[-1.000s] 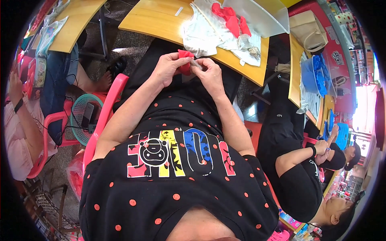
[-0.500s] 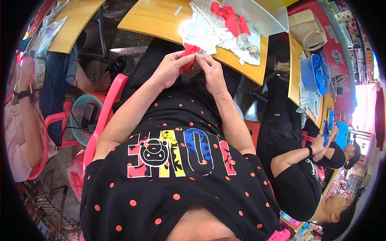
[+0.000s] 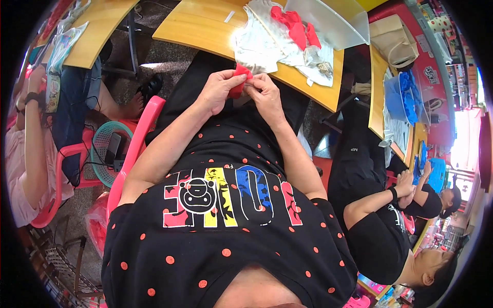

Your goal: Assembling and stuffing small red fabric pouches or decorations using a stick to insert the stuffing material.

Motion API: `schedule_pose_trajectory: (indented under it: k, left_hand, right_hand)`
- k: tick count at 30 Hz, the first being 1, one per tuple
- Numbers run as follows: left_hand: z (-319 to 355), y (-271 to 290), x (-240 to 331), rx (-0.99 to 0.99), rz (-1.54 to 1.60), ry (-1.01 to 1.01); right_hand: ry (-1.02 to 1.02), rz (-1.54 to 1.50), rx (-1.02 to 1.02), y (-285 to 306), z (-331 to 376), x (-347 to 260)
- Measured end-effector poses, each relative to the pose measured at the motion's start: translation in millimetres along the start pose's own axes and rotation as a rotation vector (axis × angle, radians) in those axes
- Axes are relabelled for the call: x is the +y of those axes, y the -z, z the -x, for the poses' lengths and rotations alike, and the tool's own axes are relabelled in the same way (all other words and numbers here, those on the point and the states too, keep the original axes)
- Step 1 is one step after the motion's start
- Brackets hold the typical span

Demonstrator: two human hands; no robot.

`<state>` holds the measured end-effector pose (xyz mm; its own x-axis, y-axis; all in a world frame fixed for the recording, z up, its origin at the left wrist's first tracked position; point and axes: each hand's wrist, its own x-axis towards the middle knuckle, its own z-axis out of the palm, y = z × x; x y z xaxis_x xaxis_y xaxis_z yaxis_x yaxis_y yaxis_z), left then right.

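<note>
A small red piece of cloth (image 3: 239,82) sits pinched between both of my hands, just in front of the wooden table's edge (image 3: 205,36). My left hand (image 3: 218,91) grips it from the left, my right hand (image 3: 264,95) from the right, fingertips meeting on it. Beyond them on the table lies a white cloth (image 3: 262,43) with more red cloth pieces (image 3: 292,25) on top. My black dotted shirt fills the lower view.
A pink plastic chair (image 3: 136,149) is under me at my left. One person in pink sits at left (image 3: 25,154), another in black at right (image 3: 380,226) with hands together. A green basket (image 3: 105,149) rests on the floor. Blue items lie on the right table (image 3: 405,97).
My hands have kept hold of the red cloth and shifted slightly, working it between the fingertips. The person at left has raised an arm.
</note>
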<state>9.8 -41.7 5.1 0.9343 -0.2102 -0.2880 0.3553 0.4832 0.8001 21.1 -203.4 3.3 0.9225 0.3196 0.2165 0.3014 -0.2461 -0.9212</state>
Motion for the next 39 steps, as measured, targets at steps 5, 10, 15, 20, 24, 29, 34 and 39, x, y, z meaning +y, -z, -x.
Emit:
schedule_pose_trajectory:
  k: [5,10,15,20,24,29,34,39]
  left_hand:
    - [-2,-7,1,-0.045,0.103,-0.069]
    - [-4,-4,0,-0.138,0.032,-0.150]
    - [3,-6,7,-0.178,0.024,-0.125]
    - [5,-8,9,-0.145,0.041,-0.078]
    - [6,-6,9,-0.075,0.075,-0.011]
    - [-1,1,4,-0.001,0.116,-0.004]
    - [-2,3,4,-0.024,0.072,-0.019]
    - [-3,6,0,-0.136,-0.042,-0.058]
  right_hand:
    - [-0.089,-0.337,0.004,-2,-4,2]
    - [-0.073,-0.289,0.156,-3,-5,-10]
    - [-0.049,-0.046,0.237,-5,-2,-16]
    - [0.019,0.148,0.308,-7,-4,-18]
    - [-0.262,-0.228,0.156,-4,-7,-18]
    - [-0.304,-0.539,0.032,-6,-4,-15]
    - [-0.223,-0.335,0.112,-6,-4,-11]
    - [-0.203,-0.064,0.219,1,-5,-18]
